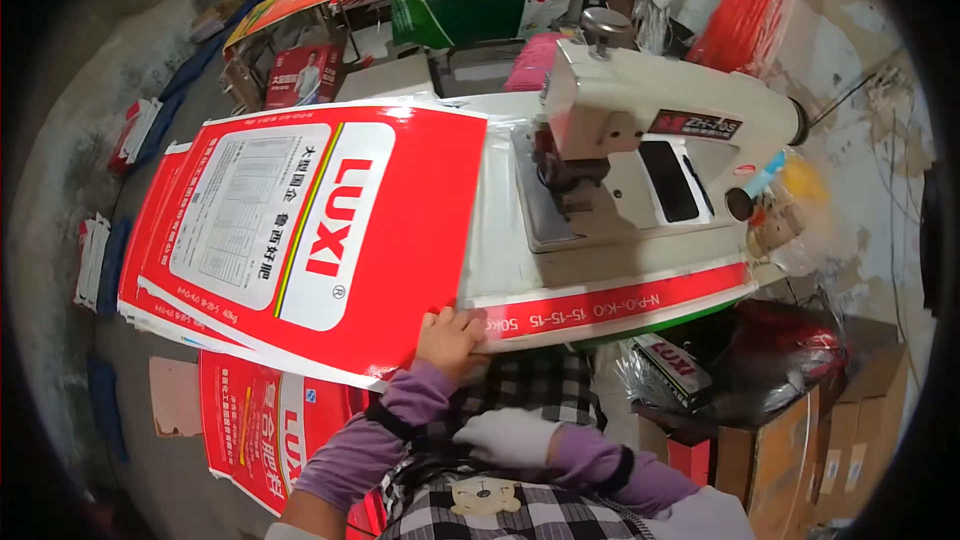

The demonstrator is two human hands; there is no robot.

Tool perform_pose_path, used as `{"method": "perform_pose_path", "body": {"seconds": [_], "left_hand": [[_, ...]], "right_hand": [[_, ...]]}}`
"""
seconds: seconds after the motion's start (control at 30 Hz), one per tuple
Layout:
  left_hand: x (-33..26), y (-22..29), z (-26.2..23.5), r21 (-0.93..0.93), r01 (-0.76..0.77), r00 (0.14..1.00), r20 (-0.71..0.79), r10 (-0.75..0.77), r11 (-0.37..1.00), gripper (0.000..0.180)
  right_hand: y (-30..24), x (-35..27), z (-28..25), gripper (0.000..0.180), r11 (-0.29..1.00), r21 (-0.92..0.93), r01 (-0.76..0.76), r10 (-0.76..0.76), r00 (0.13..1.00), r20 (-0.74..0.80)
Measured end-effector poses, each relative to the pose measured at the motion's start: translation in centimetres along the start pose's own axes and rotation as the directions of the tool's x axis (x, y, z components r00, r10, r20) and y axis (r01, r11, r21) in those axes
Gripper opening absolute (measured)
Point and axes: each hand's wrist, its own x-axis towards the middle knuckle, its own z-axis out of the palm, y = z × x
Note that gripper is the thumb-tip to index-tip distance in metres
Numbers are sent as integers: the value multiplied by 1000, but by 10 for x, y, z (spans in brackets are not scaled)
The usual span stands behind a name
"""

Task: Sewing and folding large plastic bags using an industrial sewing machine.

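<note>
One left hand (452, 342) grasps a red sack (300, 230), left of center, by its lower-right corner | sack spreads up and left from grip | gloved right hand (508, 435), lower center: grip unclear

Head-worn fisheye view, downward and forward, from close above the red sacks (315, 240)

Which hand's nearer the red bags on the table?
Left. The left hand is at a corner of the red bags; the gloved right hand is away, over the checked clothing.
</note>
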Motion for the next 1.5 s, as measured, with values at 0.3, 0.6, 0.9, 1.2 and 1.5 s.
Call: {"method": "perform_pose_path", "body": {"seconds": [0.3, 0.6, 0.9, 1.2, 1.5], "left_hand": [[-10, -29, -17, -778, 265, 952, 117, -283, 569, 7], [-25, 2, -61, -772, 207, 826, -191, -531, 601, 8], [-29, -1, -56, -813, 169, 823, -194, -534, 557, 9], [-23, -16, -72, -867, 239, 856, -25, -516, 437, 8], [-42, -13, -53, -765, 21, 859, -316, -403, 644, 8]], "right_hand": [[57, -10, -60, 23, 875, 468, -124, 444, 592, -673], [44, 63, -37, 14, 972, 203, -117, 233, 440, -867], [26, 56, -54, 20, 979, 202, 17, 167, 499, -850], [38, 74, -40, 28, 525, 845, 97, 446, 815, -371], [36, 47, -39, 31, 963, -42, -267, 50, 327, -944]]}}
